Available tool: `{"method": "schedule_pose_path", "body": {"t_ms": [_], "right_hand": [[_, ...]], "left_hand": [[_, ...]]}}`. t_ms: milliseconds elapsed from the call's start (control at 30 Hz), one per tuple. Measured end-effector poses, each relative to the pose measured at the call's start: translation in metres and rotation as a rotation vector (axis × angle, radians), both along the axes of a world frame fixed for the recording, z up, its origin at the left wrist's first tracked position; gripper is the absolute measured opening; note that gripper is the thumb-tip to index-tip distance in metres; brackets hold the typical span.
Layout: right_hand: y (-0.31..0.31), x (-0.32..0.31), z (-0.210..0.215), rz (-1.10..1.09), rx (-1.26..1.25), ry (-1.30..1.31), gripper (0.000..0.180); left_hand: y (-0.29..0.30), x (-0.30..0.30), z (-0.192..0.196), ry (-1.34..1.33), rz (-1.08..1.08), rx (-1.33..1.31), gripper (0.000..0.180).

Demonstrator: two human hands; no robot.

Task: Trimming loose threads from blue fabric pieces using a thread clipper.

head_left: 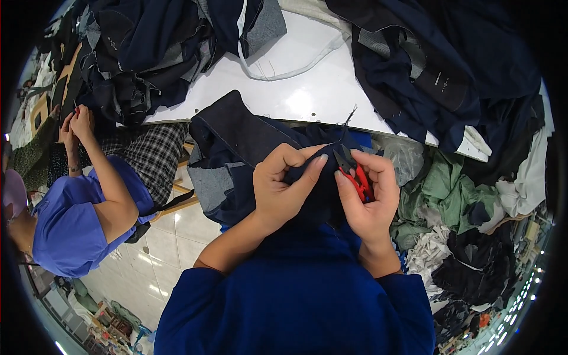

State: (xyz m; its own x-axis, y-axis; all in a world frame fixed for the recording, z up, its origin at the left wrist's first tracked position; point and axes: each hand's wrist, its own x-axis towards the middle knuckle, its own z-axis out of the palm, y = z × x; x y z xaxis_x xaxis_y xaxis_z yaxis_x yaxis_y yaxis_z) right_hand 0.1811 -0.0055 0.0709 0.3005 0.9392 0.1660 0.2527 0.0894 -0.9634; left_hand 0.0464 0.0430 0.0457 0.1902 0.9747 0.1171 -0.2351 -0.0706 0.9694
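A dark navy garment piece point(242, 133) lies across my lap and over the near table edge, its wide dark band sticking up toward the far left. My left hand point(287, 180) pinches an edge of this cloth between thumb and fingers. Just right of it, my right hand point(373, 198) is closed around red-handled thread snips point(358, 181). Their dark blades point up and left at the pinched edge, near a tuft of loose threads point(350, 118). Whether the blades touch the thread I cannot tell.
A white table point(278, 97) stands ahead, with dark garment heaps at left point(136, 53) and right point(438, 77). A pale strip point(296, 77) curves between them. Green cloth point(452, 189) and white scraps point(426, 254) pile at my right. A person in blue point(83, 219) works at my left.
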Motion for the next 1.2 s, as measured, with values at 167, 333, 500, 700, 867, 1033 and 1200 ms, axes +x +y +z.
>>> {"method": "schedule_pose_path", "body": {"t_ms": [167,333,500,700,867,1033,1200], "right_hand": [[0.0,-0.002,-0.001,-0.055,0.029,-0.082,0.03],[0.002,0.001,-0.002,-0.022,0.142,-0.21,0.024],[-0.001,0.001,-0.001,-0.028,0.028,-0.09,0.019],[-0.004,0.002,0.003,0.126,-0.087,0.548,0.053],[0.004,0.009,0.002,0.236,-0.108,0.413,0.059],[0.001,0.01,0.002,0.225,-0.14,0.446,0.051],[-0.001,0.009,0.001,0.247,-0.119,0.417,0.04]], "left_hand": [[0.001,-0.001,-0.002,0.111,0.054,0.126,0.028],[-0.001,0.001,-0.001,0.141,0.056,0.16,0.028],[-0.001,0.0,-0.002,0.128,0.024,0.133,0.027],[-0.004,-0.001,0.007,0.029,-0.065,0.012,0.027],[-0.005,-0.007,0.003,-0.188,-0.156,-0.217,0.02],[0.003,-0.01,0.012,-0.117,-0.228,-0.142,0.023],[0.006,-0.018,0.012,0.022,-0.307,-0.157,0.021]]}}
